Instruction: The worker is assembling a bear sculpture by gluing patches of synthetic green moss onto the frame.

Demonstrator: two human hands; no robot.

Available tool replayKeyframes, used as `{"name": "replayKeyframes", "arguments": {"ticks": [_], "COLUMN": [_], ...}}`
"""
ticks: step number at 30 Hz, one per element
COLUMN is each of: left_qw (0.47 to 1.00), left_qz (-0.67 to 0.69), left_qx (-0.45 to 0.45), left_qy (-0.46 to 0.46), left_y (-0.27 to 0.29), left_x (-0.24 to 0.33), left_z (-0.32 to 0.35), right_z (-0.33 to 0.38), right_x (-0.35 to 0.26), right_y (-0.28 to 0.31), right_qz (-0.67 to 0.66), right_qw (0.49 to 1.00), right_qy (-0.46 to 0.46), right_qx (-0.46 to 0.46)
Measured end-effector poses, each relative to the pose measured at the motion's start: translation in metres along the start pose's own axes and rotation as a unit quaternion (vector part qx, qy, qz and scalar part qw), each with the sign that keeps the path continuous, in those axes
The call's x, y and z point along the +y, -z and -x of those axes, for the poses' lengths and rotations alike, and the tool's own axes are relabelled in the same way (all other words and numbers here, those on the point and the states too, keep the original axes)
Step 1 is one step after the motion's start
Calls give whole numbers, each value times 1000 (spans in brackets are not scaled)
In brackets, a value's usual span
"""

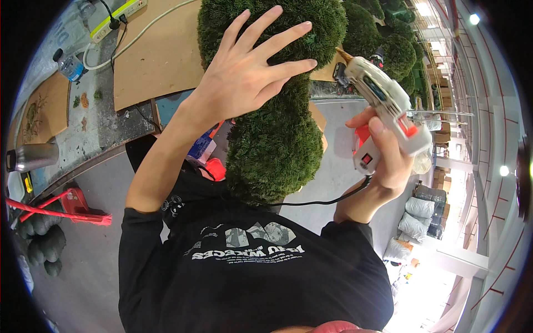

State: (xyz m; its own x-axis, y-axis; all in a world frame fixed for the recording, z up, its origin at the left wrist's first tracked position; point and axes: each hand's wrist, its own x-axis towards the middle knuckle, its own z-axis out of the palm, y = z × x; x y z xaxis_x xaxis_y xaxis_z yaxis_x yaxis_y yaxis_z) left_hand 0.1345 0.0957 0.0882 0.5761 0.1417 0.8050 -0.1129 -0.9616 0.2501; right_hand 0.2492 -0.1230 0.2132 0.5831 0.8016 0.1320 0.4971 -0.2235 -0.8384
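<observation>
My right hand (pixel 392 158) is wrapped round the handle of a white hot glue gun (pixel 383 89), which has orange-red parts and a small red switch. Its nozzle points up and left, close to the edge of an artificial green topiary's upper ball (pixel 327 28). A black cord runs from the handle's base toward my body. Over that ball my left hand (pixel 250 75) is spread wide, holding nothing; I cannot tell how firmly it touches the leaves. Below, in front of my black shirt, is a second leafy green part (pixel 272 152); my left hand and wrist hide part of the foliage.
A workbench (pixel 91 125) at left carries cardboard (pixel 155 61), a power strip (pixel 119 19), a plastic bottle (pixel 69 65) and a metal flask (pixel 34 157). A red dustpan (pixel 78 204) lies lower left. More topiary balls (pixel 397 55) stand behind the glue gun; wrapped sacks (pixel 416 219) sit at right.
</observation>
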Motion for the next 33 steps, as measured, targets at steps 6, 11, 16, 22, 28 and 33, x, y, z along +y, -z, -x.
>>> {"name": "replayKeyframes", "arguments": {"ticks": [6,11,16,22,28,33], "left_qw": [953,763,721,744,786,736], "left_qz": [231,548,512,464,234,112], "left_qx": [14,21,90,97,20,-74], "left_qy": [194,342,458,471,572,664], "left_y": [28,46,44,71,96,70], "left_x": [41,104,129,87,5,-57], "left_z": [70,139,173,183,192,219], "right_z": [30,20,19,17,44,68], "right_x": [16,34,44,41,106,103], "right_y": [-55,-114,-165,-137,-101,-88], "right_qz": [-158,-137,-133,-72,-320,-391], "right_qw": [987,972,951,965,926,894], "right_qy": [-13,119,201,112,3,-58], "right_qx": [-39,-146,-194,-227,-199,-210]}}
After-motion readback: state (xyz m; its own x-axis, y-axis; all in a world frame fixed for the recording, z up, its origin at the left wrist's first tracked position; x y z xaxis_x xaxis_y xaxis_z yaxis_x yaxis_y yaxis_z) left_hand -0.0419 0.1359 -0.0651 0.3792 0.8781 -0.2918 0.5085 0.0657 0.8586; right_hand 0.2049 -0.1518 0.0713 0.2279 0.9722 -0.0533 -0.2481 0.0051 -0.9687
